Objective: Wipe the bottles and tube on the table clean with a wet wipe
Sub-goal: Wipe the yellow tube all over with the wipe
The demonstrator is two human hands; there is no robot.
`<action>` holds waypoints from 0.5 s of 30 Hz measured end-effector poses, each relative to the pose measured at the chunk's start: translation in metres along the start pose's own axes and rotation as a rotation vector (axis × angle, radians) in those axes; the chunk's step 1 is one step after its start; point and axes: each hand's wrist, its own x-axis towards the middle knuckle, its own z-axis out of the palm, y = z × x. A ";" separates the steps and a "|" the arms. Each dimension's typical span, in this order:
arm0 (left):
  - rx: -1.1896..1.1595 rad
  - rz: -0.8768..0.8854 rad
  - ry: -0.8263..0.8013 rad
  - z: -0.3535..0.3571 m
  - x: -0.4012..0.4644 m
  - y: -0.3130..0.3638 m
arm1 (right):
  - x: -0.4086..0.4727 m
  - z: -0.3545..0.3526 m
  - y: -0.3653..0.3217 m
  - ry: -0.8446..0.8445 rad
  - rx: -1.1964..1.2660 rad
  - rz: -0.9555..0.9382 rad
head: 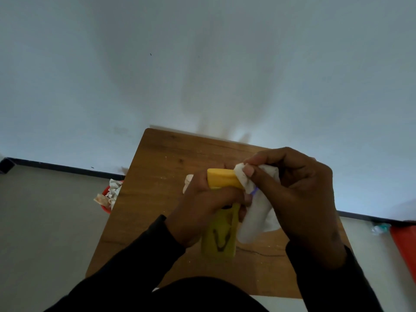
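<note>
Head cam: L hand fingers wrapped tight round yellow bottle, held above wooden table. R hand fingers pinching white wet wipe, pressed vs bottle's yellow cap. Red bin w/ used wipes beside table's left edge.

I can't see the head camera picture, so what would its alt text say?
Seen from above, a person's left hand holds a yellow bottle over a wooden table while the right hand rubs its cap end with a white wipe. A red bin of used wipes stands on the floor left of the table.
</note>
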 end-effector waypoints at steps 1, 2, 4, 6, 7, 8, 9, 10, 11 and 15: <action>-0.070 -0.036 0.012 0.001 0.002 0.002 | -0.001 0.001 0.001 0.022 -0.006 0.004; -0.131 -0.074 0.027 0.000 0.004 0.002 | -0.002 0.002 0.003 0.033 -0.022 0.007; -0.173 -0.118 0.065 -0.003 0.007 0.003 | -0.004 0.008 0.004 0.017 -0.080 -0.009; -0.118 -0.138 0.112 -0.008 0.009 -0.004 | -0.006 0.016 0.005 -0.011 -0.147 -0.078; -0.103 -0.149 0.128 -0.009 0.009 -0.007 | -0.005 0.019 0.004 -0.016 -0.170 -0.108; -0.109 -0.163 0.131 -0.008 0.009 -0.008 | -0.003 0.020 0.003 -0.013 -0.180 -0.125; -0.126 -0.173 0.127 -0.007 0.008 -0.010 | -0.001 0.021 0.002 -0.009 -0.183 -0.132; -0.135 -0.167 0.117 -0.004 0.007 -0.010 | 0.000 0.024 -0.001 -0.009 -0.189 -0.141; -0.130 -0.149 0.110 -0.001 0.006 -0.011 | 0.001 0.026 -0.004 -0.022 -0.202 -0.154; -0.071 -0.133 0.120 0.006 -0.001 -0.014 | 0.000 0.052 -0.014 -0.036 -0.330 -0.277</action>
